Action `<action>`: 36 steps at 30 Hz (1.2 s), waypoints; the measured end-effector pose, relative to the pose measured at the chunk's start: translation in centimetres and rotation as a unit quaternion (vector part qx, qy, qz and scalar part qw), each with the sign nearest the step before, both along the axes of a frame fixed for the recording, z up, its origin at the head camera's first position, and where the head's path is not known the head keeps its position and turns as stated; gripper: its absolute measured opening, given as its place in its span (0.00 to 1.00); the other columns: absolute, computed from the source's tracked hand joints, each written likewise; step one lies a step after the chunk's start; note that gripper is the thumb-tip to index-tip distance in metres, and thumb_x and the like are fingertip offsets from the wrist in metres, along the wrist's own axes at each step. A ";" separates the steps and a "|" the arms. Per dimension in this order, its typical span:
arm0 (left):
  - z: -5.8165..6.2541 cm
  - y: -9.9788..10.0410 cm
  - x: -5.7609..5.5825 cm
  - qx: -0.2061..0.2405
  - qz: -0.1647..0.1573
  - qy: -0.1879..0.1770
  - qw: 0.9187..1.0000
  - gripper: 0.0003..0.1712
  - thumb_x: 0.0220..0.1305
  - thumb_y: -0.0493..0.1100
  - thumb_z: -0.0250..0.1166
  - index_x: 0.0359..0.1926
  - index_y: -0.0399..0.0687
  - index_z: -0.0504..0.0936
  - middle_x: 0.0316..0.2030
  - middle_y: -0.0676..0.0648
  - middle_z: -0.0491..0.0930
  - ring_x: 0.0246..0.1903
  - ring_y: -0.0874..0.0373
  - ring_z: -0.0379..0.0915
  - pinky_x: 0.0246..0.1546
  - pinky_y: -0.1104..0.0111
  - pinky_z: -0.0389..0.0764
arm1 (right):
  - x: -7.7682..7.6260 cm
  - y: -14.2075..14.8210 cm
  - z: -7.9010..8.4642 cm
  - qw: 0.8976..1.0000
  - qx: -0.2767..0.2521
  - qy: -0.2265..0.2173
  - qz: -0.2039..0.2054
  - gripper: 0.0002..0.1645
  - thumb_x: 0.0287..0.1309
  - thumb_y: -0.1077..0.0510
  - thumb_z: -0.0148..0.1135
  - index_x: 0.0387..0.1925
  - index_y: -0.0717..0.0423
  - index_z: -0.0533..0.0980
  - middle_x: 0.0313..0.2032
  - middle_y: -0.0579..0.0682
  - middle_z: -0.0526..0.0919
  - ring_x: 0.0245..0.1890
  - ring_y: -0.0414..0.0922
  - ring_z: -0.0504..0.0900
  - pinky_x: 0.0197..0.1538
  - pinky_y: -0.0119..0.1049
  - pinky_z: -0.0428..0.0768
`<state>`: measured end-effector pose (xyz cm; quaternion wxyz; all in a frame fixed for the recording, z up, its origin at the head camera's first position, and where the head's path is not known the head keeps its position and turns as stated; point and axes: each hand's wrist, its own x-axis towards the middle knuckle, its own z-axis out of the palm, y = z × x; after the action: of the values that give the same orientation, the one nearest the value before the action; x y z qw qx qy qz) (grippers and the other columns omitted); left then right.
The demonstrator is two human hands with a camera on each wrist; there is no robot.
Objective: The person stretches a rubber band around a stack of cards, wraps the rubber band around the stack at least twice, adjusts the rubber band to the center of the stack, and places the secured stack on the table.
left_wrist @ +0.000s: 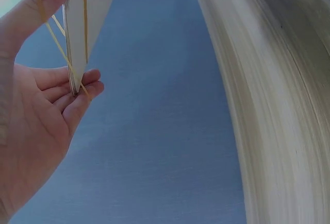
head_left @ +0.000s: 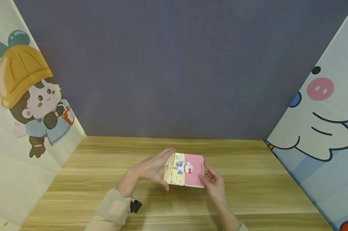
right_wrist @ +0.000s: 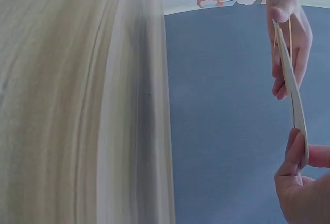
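- A grey-blue panel (head_left: 174, 70) stands at the far side, with cartoon-printed sheets on the left (head_left: 6, 134) and right (head_left: 301, 134); below lies a wood-grain table (head_left: 90, 179).
- The booklet (head_left: 179, 176) is held between both hands over the table's middle, yellow with a blue figure on the left, pink with a white rabbit on the right. I cannot tell whether it is one opened piece or two edge to edge.
- The left hand (head_left: 151, 168) has its thumb and fingers spread wide at the booklet's left end, thumb near, fingers far. A thin elastic band (left_wrist: 85, 23) is looped over them, one strand crossing the booklet's pale face.
- The right hand (head_left: 215, 184) pinches the pink right edge, thumb on top, fingers beneath.
- As a judgement, a steady right pinch gives the left hand something to work against.
- Spreading the left thumb and fingers evenly should let the band clear both rounded corners; letting it down gently avoids a snap or creased edges.
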<state>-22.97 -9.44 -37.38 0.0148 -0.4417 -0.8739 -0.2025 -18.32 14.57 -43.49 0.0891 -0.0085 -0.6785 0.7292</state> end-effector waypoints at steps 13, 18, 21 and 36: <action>0.2 -0.1 0.0 0.019 -0.003 0.003 1.000 0.65 0.31 0.53 0.73 0.65 0.34 0.46 0.63 0.40 0.50 0.61 0.53 0.51 0.58 0.64 0.60 | 0.1 -0.3 0.4 1.000 -0.017 0.015 0.007 0.33 0.46 0.78 0.55 0.58 0.68 0.62 0.38 0.66 0.76 0.31 0.41 0.80 0.36 0.32 0.80; 0.0 0.0 0.0 0.021 0.002 0.002 1.000 0.66 0.29 0.50 0.72 0.66 0.35 0.43 0.64 0.39 0.48 0.62 0.54 0.48 0.58 0.64 0.60 | 0.2 -0.4 0.6 1.000 -0.014 0.016 0.006 0.33 0.47 0.78 0.55 0.58 0.68 0.62 0.38 0.65 0.76 0.30 0.41 0.80 0.35 0.31 0.80; 0.0 0.0 0.0 0.020 0.004 0.002 1.000 0.66 0.30 0.50 0.72 0.66 0.35 0.43 0.64 0.39 0.48 0.62 0.54 0.48 0.58 0.64 0.60 | 0.3 -0.4 0.6 1.000 -0.011 0.022 0.006 0.33 0.46 0.78 0.55 0.57 0.69 0.62 0.37 0.64 0.77 0.29 0.41 0.80 0.34 0.31 0.80; 0.0 -0.4 0.6 0.017 0.021 0.016 1.000 0.67 0.31 0.63 0.71 0.66 0.38 0.46 0.66 0.44 0.46 0.64 0.52 0.42 0.61 0.59 0.52 | 0.3 0.0 0.8 0.999 -0.036 0.002 0.006 0.33 0.47 0.77 0.54 0.58 0.66 0.62 0.39 0.62 0.76 0.32 0.41 0.80 0.38 0.32 0.79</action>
<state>-22.38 -9.84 -37.36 0.0404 -0.4260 -0.8792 -0.2094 -18.07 14.54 -42.69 0.0856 -0.0065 -0.6514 0.7539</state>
